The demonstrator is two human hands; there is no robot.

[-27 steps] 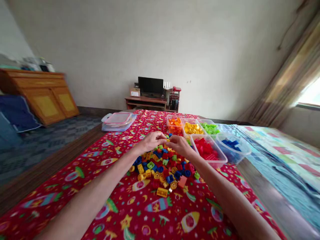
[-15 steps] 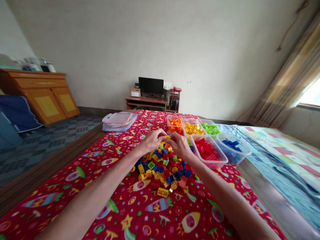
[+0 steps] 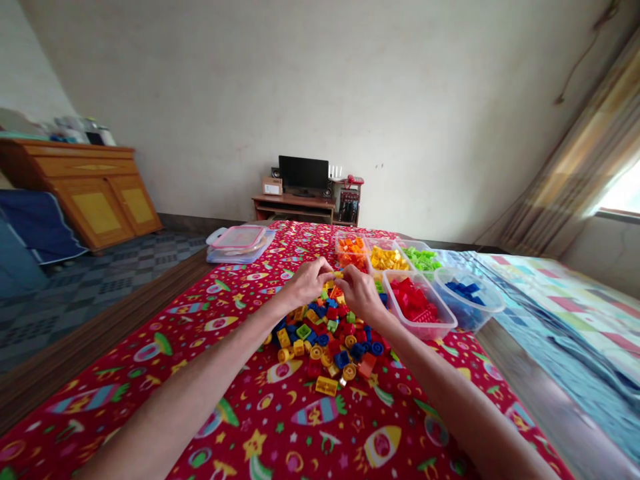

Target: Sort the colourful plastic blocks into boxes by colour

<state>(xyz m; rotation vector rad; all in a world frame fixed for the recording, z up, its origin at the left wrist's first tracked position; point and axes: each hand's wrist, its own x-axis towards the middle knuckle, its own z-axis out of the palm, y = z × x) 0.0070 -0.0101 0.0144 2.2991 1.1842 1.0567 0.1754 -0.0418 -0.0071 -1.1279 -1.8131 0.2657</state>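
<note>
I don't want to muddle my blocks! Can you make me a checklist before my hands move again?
1. Left hand and right hand both at the small yellow piece: ok.
2. Yellow piece is just one block: cannot tell, hands hide part.
3. Clear box with red blocks uncovered: ok.
4. Round tub upright, blue blocks inside: ok.
5. Pile all one colour: not ok, it's mixed.
6. Lids apart from the pile: ok.

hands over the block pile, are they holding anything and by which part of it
A small yellow piece: the left hand appears to pinch its left end, the right hand its right. Its exact shape is too small to tell.
</note>
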